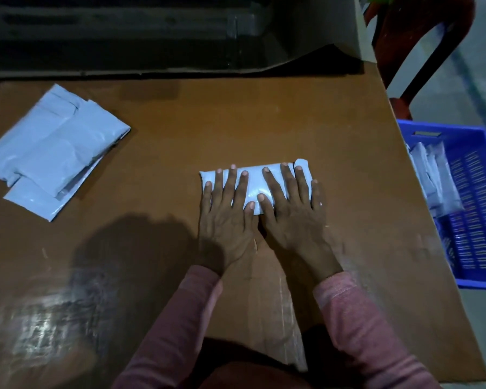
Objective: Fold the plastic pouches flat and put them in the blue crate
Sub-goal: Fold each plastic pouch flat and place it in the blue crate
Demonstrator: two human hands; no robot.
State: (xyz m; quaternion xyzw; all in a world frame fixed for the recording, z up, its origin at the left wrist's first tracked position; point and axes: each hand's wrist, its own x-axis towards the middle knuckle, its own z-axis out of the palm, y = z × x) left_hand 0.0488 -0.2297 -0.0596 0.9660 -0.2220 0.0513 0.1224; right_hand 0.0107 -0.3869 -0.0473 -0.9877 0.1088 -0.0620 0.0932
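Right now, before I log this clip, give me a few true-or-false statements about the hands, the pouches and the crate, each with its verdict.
1. The left hand and right hand press flat on the folded pouch. True.
2. The blue crate holds nothing. False: white packed pouches lie along its left side.
3. A pile of pouches lies on the table, to the left of the hands. True.
4. The right hand is lifting the folded pouch off the table. False: the pouch lies on the table under straight fingers.
5. The blue crate stands on the table. False: it sits beyond the table's right edge.
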